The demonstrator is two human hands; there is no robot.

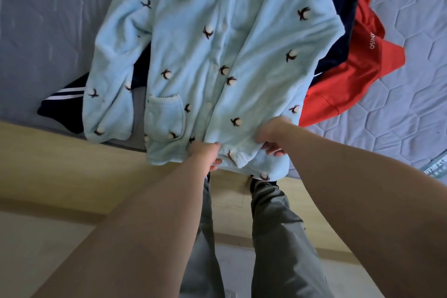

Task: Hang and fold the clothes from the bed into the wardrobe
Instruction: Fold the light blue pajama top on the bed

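At the near edge of the bed (48, 19), lower centre of frame, we have both hands on the hem of a light-blue fleece pyjama top (205, 55). Left hand (208, 152) is clenched on the hem near the button placket, fingers tucked under. Right hand (271, 134) grasps the same hem a little further right, fingertips showing beneath the cloth.

The top lies spread, buttons up and apparently fastened, collar toward the top of the frame. Its hem droops over the bed edge above our grey trousers (273, 225). The sleeve at left of frame lies alongside the body, cuff near the pocket.

Beneath it is a navy garment with white stripes (60, 101), poking out at lower left and upper right. A red garment (350, 75) lies at right, partly under the navy one.

Risks, as we judge them:
- Fleece clings, so a pull toward us may drag the navy piece along and tip it off the edge.
- Both grips sit close together on the right half of the hem. Lifting from there would leave the pocket side sagging and the sleeve twisting, spoiling any fold.
- A loosened grip would let the overhanging hem slide down.
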